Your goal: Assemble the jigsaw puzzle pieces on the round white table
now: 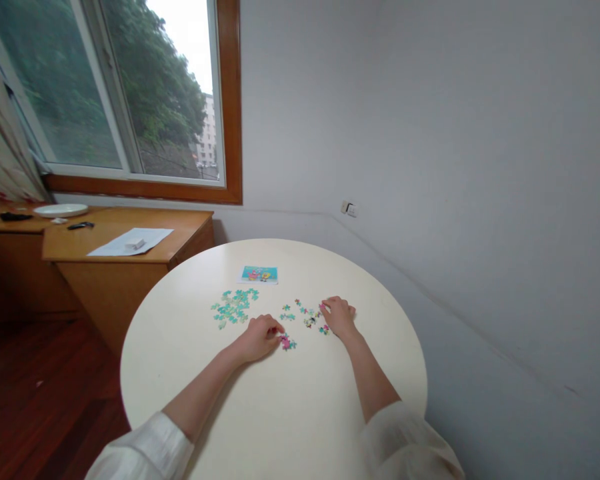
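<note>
My left hand [261, 337] rests on the white table with curled fingers, its fingertips at the edge of a small pink and teal cluster of jigsaw puzzle pieces [287, 343]. Farther right, my right hand [339, 316] is closed at the fingertips on a pink puzzle piece [323, 308], mostly covered by the fingers. Between the hands lie several loose mixed-colour pieces [311, 322]. Left of them spreads a pile of teal pieces [234, 307]. Behind the pile lies a picture card [259, 275] with a pink and a yellow cartoon figure.
The round white table [180, 353] stands close to the wall. At the left, a wooden desk [125, 263] bears a paper sheet [150, 237] with a small white box [135, 245], a dark object [81, 226] and a white plate [61, 210]. A window is above.
</note>
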